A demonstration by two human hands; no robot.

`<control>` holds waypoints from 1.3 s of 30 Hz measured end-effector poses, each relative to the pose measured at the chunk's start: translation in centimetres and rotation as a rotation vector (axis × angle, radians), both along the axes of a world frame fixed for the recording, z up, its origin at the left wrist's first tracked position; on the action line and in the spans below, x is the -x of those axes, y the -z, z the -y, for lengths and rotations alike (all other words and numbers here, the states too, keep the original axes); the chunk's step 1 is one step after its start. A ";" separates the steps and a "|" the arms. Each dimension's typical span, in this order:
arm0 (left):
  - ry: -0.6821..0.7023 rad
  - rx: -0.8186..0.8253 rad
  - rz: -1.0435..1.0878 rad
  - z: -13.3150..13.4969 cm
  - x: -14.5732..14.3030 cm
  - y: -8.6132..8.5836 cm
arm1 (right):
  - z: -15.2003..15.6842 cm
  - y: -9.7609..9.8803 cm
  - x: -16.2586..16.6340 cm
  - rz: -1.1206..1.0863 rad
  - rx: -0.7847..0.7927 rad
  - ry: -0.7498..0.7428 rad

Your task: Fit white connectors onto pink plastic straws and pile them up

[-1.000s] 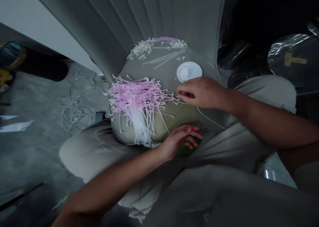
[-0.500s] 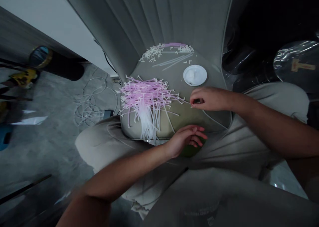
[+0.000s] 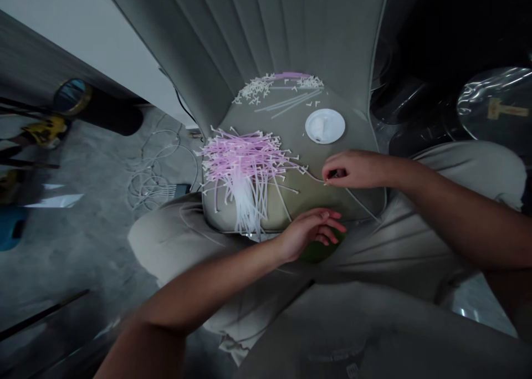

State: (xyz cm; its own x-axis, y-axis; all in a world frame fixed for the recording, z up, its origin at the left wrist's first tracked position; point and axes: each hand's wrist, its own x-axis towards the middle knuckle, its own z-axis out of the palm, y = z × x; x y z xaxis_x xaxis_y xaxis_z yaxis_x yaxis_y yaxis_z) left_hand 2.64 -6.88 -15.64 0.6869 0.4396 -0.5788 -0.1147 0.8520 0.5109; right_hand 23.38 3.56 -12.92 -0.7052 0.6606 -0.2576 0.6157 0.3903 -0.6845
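My right hand (image 3: 343, 169) is closed in a pinch, low over the right side of the chair seat (image 3: 303, 201). Between its fingertips is the white-tipped end of a thin pink tube (image 3: 315, 177), which runs left to the pile. A pale thin tube (image 3: 362, 204) lies below that hand, its upper end hidden. My left hand (image 3: 313, 232), fingers apart and lightly curled, hovers at the front edge of the seat with nothing in it. Beside the hands on the left spreads a heap of pink tubes (image 3: 245, 152) with white end pieces, above a bundle of white tubes (image 3: 245, 201).
A white dish (image 3: 325, 126) with something white in it stands behind my right hand. Small white connectors (image 3: 257, 86) and a few loose pale tubes (image 3: 291, 103) lie near the backrest (image 3: 286, 30). Coiled cable (image 3: 153, 179) lies on the floor at left.
My right hand has moved slightly right and down, drawing the end of the pink tube away from the heap. My left hand has stayed in place.
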 end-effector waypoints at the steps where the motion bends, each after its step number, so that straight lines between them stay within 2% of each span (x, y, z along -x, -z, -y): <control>1: 0.004 -0.005 -0.001 0.0 0.0 0.0 | 0.0 0.0 -0.1 -0.006 0.001 0.001; 9: 0.039 -0.040 0.012 -0.1 0.1 0.3 | 0.9 0.0 -0.3 -0.025 -0.039 0.009; 13: 0.089 -0.114 -0.083 0.3 -0.3 0.0 | 1.4 0.2 0.2 -0.019 -0.089 0.041; 17: 0.157 -0.360 -0.203 1.6 -0.8 -0.5 | 1.5 0.2 0.7 -0.050 -0.089 0.089; 21: 0.384 -0.669 -0.291 2.6 -1.1 -0.6 | 0.8 -0.1 0.2 -0.134 -0.032 0.187; 23: 0.482 -0.772 -0.330 2.8 -1.1 -0.4 | 0.3 -0.2 -0.4 -0.192 -0.028 0.271; 26: 0.537 -0.878 -0.406 2.8 -1.3 0.3 | -0.4 -0.1 -1.4 -0.263 -0.022 0.395; 31: 0.550 -1.042 -0.428 3.8 -2.2 1.9 | -0.8 0.5 -1.7 -0.346 0.134 0.483; 34: 0.529 -1.078 -0.401 4.9 -3.0 2.4 | -0.9 0.8 -1.3 -0.379 0.232 0.503; 39: 0.446 -1.074 -0.348 5.9 -4.2 1.6 | -0.7 0.9 -0.2 -0.478 0.323 0.489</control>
